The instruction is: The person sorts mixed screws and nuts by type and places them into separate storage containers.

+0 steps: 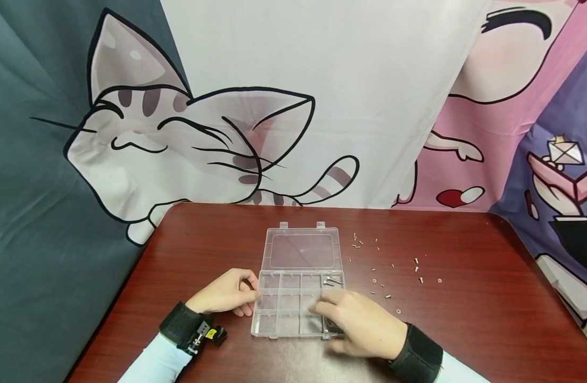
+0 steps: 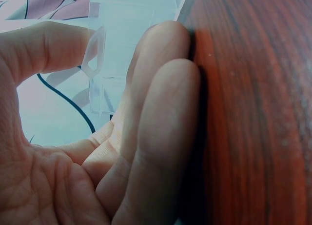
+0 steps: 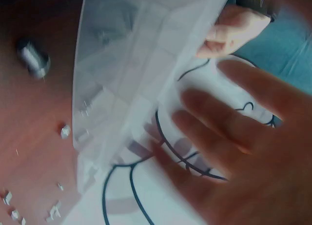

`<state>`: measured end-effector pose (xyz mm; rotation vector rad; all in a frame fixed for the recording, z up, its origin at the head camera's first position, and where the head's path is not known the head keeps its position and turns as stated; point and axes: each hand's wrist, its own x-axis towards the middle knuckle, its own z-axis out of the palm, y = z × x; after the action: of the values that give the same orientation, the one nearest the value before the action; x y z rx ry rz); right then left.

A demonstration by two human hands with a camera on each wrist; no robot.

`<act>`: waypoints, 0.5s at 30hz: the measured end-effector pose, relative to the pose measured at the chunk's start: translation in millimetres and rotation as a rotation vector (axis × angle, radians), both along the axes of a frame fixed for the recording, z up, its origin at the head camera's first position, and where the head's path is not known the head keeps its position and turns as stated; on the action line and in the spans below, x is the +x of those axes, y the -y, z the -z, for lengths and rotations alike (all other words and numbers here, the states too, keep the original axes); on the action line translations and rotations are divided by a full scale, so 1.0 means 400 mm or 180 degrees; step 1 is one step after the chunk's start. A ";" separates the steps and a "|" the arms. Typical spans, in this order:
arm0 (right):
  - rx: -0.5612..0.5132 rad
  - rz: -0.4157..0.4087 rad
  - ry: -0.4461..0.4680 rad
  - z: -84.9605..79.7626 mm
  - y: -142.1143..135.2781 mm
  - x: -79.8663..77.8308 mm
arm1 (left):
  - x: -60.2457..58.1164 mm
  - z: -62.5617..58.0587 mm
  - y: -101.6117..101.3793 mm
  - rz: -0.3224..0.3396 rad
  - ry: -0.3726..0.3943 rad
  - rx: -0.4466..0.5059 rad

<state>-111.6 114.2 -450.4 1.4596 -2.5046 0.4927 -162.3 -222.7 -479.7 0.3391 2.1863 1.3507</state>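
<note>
The left grip (image 1: 230,291) appears clamped, thumb and curled fingers, on the near edge of the clear rectangular plastic divided box (image 1: 288,301), just right of it on the reddish-brown wood-grain surface (image 1: 494,303). A light, steady hold there should keep the thin-walled box from sliding. The right grip (image 1: 360,324), blurred, hangs over the box's right-hand cells, its fingers apart with nothing visible between them. Just beyond its fingertips, long silver metal bolts (image 1: 332,281) lie in a cell; small silver metal screws (image 1: 416,261) and round silver metal rings (image 1: 439,280) are scattered beyond it and to its right. Good handling would mean pinching one piece at a time, lifting it clear of the dividers, releasing it low over a cell's middle, and keeping the palm off loose pieces.
</note>
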 end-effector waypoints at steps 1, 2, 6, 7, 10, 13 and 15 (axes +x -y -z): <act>0.0060 0.0029 0.0011 -0.002 -0.002 0.003 | 0.000 -0.001 0.000 -0.0001 -0.0004 -0.0002; 0.0115 0.0049 0.0017 -0.004 -0.003 0.006 | 0.000 -0.002 0.000 -0.0004 -0.0001 -0.0004; 0.0171 0.0070 0.0025 -0.013 -0.005 0.014 | 0.000 -0.004 0.000 -0.0005 -0.0002 -0.0009; 0.0154 0.0071 0.0017 -0.016 -0.007 0.015 | 0.000 -0.004 0.000 -0.0004 0.0002 -0.0004; 0.0138 0.0120 0.0076 -0.025 -0.015 0.014 | 0.000 -0.003 0.001 -0.0005 0.0006 0.0004; 0.0148 0.0211 0.0208 -0.031 -0.032 0.007 | -0.001 -0.001 0.001 -0.0009 0.0023 0.0020; 0.0156 0.0293 0.0253 -0.032 -0.048 -0.002 | -0.002 0.000 0.001 -0.0006 0.0022 0.0027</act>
<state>-112.3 133.4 -437.7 1.3593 -2.6496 0.4854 -163.1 -223.2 -479.9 0.3353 2.1762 1.3606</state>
